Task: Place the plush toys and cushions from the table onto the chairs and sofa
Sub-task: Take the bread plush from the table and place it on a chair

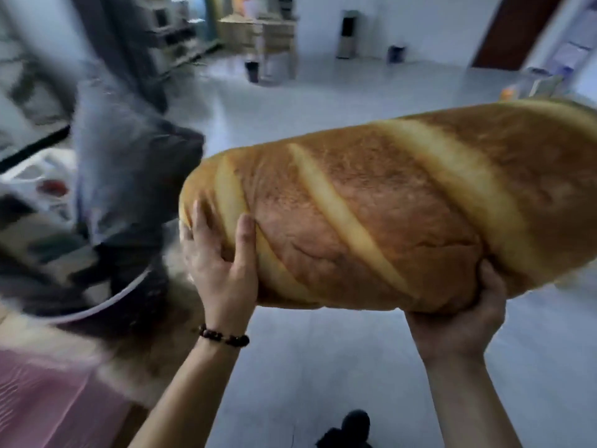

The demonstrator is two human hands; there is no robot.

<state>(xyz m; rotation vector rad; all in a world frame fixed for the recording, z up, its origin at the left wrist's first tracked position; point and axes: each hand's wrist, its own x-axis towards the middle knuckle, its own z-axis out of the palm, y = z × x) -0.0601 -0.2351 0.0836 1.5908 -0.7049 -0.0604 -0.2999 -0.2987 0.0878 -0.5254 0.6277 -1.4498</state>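
Observation:
A large cushion shaped like a loaf of bread (387,208), brown with pale diagonal stripes, fills the middle and right of the head view, held up in the air over the floor. My left hand (219,263), with a dark bead bracelet on the wrist, grips its left end. My right hand (462,318) cups it from underneath near the middle. On the left, blurred, lie a grey cushion (129,163), a furry brown plush (151,337) and a pink cushion (48,402) on the table.
Pale tiled floor (323,367) stretches ahead. Far back stand wooden boxes (258,33), a small dark bin (252,71), another bin (396,54) and a brown door (517,30). My dark shoe (352,428) shows at the bottom. Shelves blur at the upper left.

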